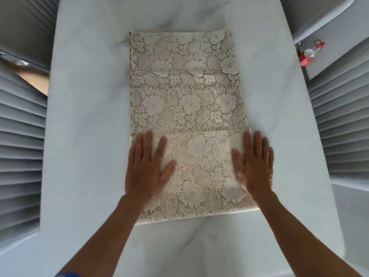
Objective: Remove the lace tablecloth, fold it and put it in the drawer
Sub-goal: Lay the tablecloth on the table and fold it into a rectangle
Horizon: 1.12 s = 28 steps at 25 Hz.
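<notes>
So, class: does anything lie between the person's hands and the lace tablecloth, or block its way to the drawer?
Nothing lies between them: the left hand and right hand both press flat on the folded near flap of the lace tablecloth on the marble table. No drawer is in view, so that path cannot be judged.

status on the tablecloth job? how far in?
Done: the lace tablecloth is off its spread and lies folded into a long strip on the marble table, its near end turned over once. In hand: left hand and right hand press flat on that turned-over flap. Left: further folds to shrink it, then stowing it; no drawer is in view.
</notes>
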{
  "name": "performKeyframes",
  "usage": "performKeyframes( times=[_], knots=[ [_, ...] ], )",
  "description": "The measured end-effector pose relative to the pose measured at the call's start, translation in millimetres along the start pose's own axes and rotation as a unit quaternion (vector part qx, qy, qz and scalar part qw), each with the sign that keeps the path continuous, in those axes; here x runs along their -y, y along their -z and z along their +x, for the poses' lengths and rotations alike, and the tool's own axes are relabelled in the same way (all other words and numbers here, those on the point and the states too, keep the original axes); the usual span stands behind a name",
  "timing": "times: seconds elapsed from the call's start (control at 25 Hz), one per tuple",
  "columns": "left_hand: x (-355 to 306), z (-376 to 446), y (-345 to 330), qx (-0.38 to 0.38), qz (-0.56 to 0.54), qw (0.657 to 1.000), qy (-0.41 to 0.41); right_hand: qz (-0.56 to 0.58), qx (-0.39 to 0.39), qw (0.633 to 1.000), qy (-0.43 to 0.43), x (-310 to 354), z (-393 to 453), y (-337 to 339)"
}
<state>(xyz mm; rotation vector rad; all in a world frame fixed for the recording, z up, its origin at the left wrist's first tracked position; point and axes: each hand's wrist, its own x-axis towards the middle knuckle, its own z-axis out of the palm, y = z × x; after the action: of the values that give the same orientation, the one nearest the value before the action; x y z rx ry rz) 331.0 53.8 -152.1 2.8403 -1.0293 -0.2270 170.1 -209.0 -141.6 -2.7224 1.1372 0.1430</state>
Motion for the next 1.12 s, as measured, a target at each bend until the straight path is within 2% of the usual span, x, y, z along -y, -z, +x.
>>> performKeyframes(
  times=[0.32, 0.48, 0.56, 0.6, 0.68, 0.72, 0.8, 0.84, 0.96, 1.04, 1.12],
  knots=[
    [-3.5, -3.2, 7.8, 0.013, -0.019, 1.0, -0.011, 0.003, 0.003, 1.0, 0.006, 0.5, -2.3, 1.5],
    [-1.8, -17.2, 27.7, 0.004, -0.139, 0.99, 0.023, 0.02, 0.047, 0.999, 0.005, 5.8, -1.9, 15.4],
    [0.6, -22.1, 38.0, -0.012, -0.095, 0.995, 0.014, 0.027, 0.047, 0.998, 0.014, 9.6, 3.8, 31.0],
    [2.1, -18.1, 43.8, -0.006, -0.063, 0.998, 0.004, -0.001, 0.034, 0.998, 0.046, 13.1, 7.2, 39.3],
    [3.8, 3.1, 57.5, 0.049, -0.042, 0.998, 0.004, -0.054, 0.031, 0.988, 0.14, 20.2, 16.7, 49.4],
    [6.2, 16.8, 64.3, 0.085, -0.036, 0.996, 0.014, -0.05, 0.058, 0.984, 0.163, 24.8, 23.6, 53.8],
    [14.3, 43.0, 75.5, 0.141, -0.014, 0.989, 0.033, -0.045, 0.126, 0.979, 0.151, 29.0, 40.1, 61.9],
    [19.6, 52.0, 80.0, 0.159, -0.014, 0.986, 0.043, -0.062, 0.133, 0.978, 0.147, 28.8, 47.6, 65.5],
    [33.0, 62.6, 83.5, 0.177, -0.003, 0.983, 0.04, -0.136, 0.097, 0.971, 0.169, 23.1, 64.7, 76.7],
    [40.2, 61.6, 78.3, 0.15, -0.064, 0.986, 0.019, -0.079, 0.116, 0.976, 0.169, 14.1, 75.3, 82.0],
    [48.2, 58.0, 77.0, 0.131, -0.195, 0.972, 0.03, 0.077, 0.18, 0.971, 0.134, 6.6, 78.9, 85.8]
  ],
)
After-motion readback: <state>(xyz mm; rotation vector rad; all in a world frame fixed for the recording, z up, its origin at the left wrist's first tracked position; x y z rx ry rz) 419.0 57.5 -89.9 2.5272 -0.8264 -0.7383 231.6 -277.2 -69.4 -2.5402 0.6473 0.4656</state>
